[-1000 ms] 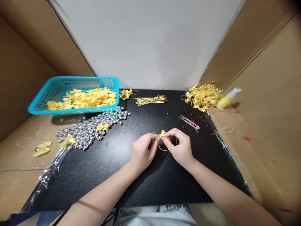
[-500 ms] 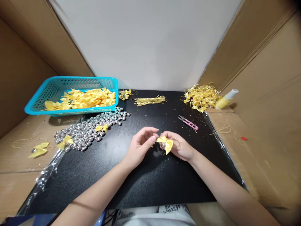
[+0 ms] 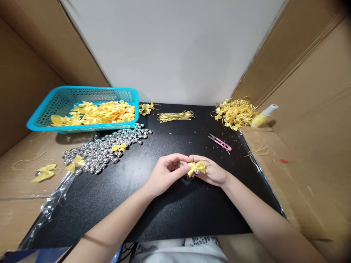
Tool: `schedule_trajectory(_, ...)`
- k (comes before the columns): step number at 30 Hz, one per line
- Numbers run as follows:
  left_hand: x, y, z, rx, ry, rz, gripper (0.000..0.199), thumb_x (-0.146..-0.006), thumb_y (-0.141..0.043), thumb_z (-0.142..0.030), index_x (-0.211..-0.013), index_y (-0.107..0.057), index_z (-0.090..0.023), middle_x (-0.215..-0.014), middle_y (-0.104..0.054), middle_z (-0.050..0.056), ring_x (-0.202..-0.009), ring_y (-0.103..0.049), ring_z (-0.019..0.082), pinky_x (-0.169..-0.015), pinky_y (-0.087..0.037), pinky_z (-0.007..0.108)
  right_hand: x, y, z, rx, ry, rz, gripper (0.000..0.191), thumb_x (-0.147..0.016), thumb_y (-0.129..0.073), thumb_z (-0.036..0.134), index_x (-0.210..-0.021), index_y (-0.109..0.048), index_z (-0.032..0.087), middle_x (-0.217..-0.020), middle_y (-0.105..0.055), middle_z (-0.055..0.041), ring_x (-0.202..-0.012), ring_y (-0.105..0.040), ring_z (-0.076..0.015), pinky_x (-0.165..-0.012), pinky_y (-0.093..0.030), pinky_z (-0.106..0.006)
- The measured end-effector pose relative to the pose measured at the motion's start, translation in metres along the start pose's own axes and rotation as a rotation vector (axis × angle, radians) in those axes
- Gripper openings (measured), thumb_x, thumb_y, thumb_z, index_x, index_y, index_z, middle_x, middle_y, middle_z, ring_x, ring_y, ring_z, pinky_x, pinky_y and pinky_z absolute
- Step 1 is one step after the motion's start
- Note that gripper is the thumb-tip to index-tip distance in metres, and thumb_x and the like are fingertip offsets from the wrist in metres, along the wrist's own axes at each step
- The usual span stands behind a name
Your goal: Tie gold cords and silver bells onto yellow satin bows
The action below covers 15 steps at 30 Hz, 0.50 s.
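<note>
Over the middle of the black tabletop, a yellow ribbon bow (image 3: 201, 167) sits between my two hands. A small silver bell or bead shows at its centre, and a loop of gold cord rises behind it. My left hand (image 3: 170, 171) is closed in a pinch, thumb and fingertips at the bow's left side. Behind and to the right, my right hand (image 3: 215, 174) is curled round the bow and cord; most of its fingers are hidden by the bow. Pink thread snips (image 3: 221, 142) lie beyond my right hand, apart from it.
A turquoise basket (image 3: 138, 106) of yellow bows stands at the back left. Silver beads (image 3: 101, 155) spread before it. Gold cord lengths (image 3: 175, 116) lie at the back. At the back right are a pile of bows with cords (image 3: 236, 113) and a yellow thread spool (image 3: 261, 118).
The bow has turned from a tilted position to face up more levelly. My left hand has shifted right and slightly nearer, its fingertips now on the bow.
</note>
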State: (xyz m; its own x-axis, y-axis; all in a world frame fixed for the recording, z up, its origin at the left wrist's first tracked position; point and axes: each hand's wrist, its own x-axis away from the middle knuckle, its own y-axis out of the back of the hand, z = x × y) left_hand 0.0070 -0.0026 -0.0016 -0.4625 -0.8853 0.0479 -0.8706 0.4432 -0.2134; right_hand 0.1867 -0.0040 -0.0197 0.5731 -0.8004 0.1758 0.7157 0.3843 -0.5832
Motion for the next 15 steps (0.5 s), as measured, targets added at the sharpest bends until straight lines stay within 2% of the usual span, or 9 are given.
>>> schedule_trajectory(4,0.0,0.0,0.003,-0.044,0.007,-0.012,0.024,-0.076,-0.077,-0.029,-0.093,-0.072,-0.015,-0.078,-0.072,0.003,-0.068,-0.064,0.012,-0.067,-0.05,0.021,-0.002,0.0,0.0,0.005,0.015,-0.05,0.033,-0.064,-0.087,0.037,-0.077,-0.064,0.018,-0.07,-0.058,0.0026,-0.062,-0.051,-0.0086,-0.062,-0.042,-0.021)
schedule_trajectory(10,-0.002,0.001,0.002,-0.063,0.0,-0.01,0.014,-0.081,-0.07,-0.029,-0.085,-0.07,-0.015,-0.078,-0.066,0.002,-0.068,-0.058,0.01,-0.062,-0.048,0.019,-0.002,0.003,0.012,0.07,0.191,-0.239,0.027,-0.07,-0.079,0.039,-0.069,-0.063,0.018,-0.067,-0.055,0.0027,-0.059,-0.048,-0.0087,-0.057,-0.039,-0.021)
schedule_trajectory(13,-0.002,-0.001,0.003,-0.031,0.035,-0.047,0.022,-0.083,-0.068,-0.03,-0.1,-0.066,-0.018,-0.096,-0.064,0.004,-0.077,-0.058,0.013,-0.059,-0.051,0.02,0.003,0.001,0.019,0.201,0.259,-0.291,0.025,-0.073,-0.074,0.04,-0.068,-0.061,0.018,-0.06,-0.053,0.0037,-0.051,-0.044,-0.0082,-0.05,-0.035,-0.022)
schedule_trajectory(15,-0.002,-0.003,0.006,0.02,0.065,-0.044,0.031,-0.082,-0.068,-0.031,-0.11,-0.061,-0.02,-0.111,-0.061,0.006,-0.086,-0.06,0.015,-0.064,-0.054,0.024,0.007,-0.002,0.022,0.347,0.298,-0.336,0.023,-0.074,-0.071,0.038,-0.068,-0.06,0.018,-0.055,-0.051,0.0046,-0.046,-0.041,-0.0079,-0.047,-0.032,-0.022)
